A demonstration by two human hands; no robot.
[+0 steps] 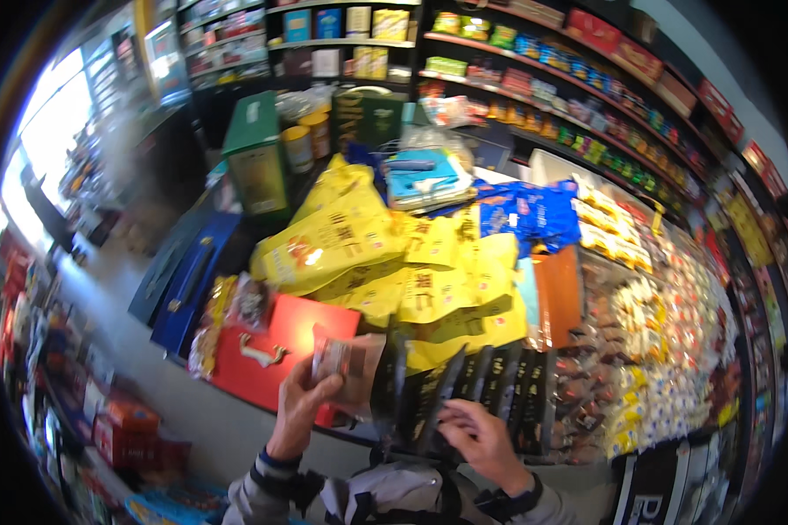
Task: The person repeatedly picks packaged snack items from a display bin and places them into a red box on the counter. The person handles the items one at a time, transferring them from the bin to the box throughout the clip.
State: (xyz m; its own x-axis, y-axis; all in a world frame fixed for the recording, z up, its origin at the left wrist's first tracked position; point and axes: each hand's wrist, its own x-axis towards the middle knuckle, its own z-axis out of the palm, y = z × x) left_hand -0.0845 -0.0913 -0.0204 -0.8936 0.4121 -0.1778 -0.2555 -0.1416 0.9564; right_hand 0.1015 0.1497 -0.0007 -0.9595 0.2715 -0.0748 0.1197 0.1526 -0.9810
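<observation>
My left hand (299, 400) holds a small clear plastic packet (364, 371) with a printed front, the thumb lying across its face. Over a row of upright black packets with gold writing (486, 387), my right hand (479, 436) hovers with bent fingers spread slightly apart. I see nothing between those fingers. Just behind the black row, yellow snack pouches (440, 292) lie heaped on one another. A red gift box (249, 367) with a white and gold handle lies left of my left hand, partly under a small clear bag (248, 302).
Blue packets (528, 213) and a turquoise item (423, 170) lie behind the pouches. A green box (256, 154) stands at the back left, near a flat blue case (197, 275). Wrapped snacks (663, 367) fill the right side. Stocked shelves (565, 59) line the back.
</observation>
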